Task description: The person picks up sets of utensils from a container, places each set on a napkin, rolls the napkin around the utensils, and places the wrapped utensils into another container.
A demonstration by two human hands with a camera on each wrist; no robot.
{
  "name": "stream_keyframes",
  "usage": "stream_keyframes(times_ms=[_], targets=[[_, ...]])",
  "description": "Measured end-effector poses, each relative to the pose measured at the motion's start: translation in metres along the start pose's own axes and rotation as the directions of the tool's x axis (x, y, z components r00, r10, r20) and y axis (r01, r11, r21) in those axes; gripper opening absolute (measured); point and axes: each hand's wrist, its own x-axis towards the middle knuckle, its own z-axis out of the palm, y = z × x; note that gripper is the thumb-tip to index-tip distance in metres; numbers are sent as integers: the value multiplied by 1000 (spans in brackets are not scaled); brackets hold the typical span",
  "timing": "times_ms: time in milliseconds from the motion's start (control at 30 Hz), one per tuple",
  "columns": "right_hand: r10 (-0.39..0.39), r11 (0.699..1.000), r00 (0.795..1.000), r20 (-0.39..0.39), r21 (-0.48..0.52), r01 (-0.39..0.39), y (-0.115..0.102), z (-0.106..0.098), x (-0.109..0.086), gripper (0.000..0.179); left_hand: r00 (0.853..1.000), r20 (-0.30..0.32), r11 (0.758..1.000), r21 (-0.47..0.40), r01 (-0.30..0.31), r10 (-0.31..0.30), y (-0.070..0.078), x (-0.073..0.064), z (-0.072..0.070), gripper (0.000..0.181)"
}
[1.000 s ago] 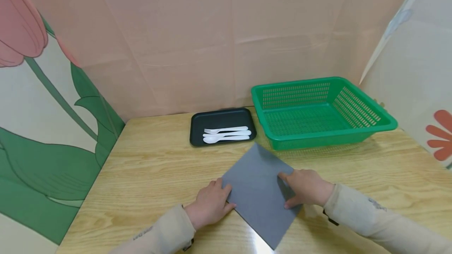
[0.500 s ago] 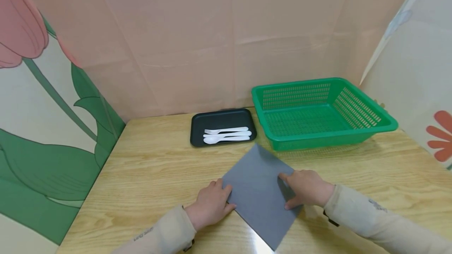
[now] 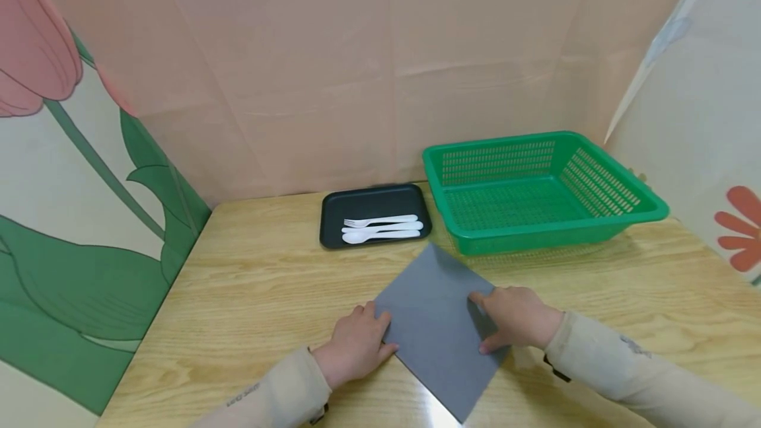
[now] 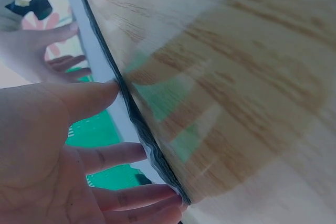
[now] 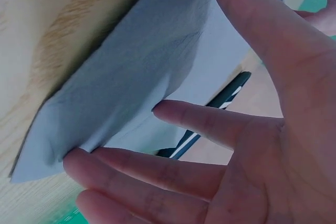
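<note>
A flat grey cloth (image 3: 436,329), turned like a diamond, lies on the wooden table in front of me. Its left edge looks layered in the left wrist view. My left hand (image 3: 357,342) rests there, thumb and fingertips touching the edge (image 4: 137,121). On the cloth's right side my right hand (image 3: 517,316) spreads its thumb and fingers, the tips resting on the fabric. The right wrist view shows the cloth (image 5: 126,72) slightly rumpled under those long, loosely extended fingers (image 5: 205,121). Neither hand is curled around it.
Behind the cloth stands a black tray (image 3: 374,200) holding a white fork (image 3: 380,220), knife (image 3: 410,225) and spoon (image 3: 380,234). A green plastic basket (image 3: 535,236) sits at the back right, close to the cloth's far corner. Wood tabletop (image 3: 255,283) extends left.
</note>
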Motion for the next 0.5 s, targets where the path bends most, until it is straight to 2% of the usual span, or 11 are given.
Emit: stream_keyframes(times_ms=[300, 500], targets=[[7, 1000, 1000, 3, 2, -7, 0, -1, 0, 78, 1000, 11, 1000, -8, 4, -4, 0, 2, 1, 42], [25, 999, 999, 36, 19, -26, 0, 0, 1, 81, 1000, 7, 1000, -15, 3, -3, 0, 2, 2, 41]])
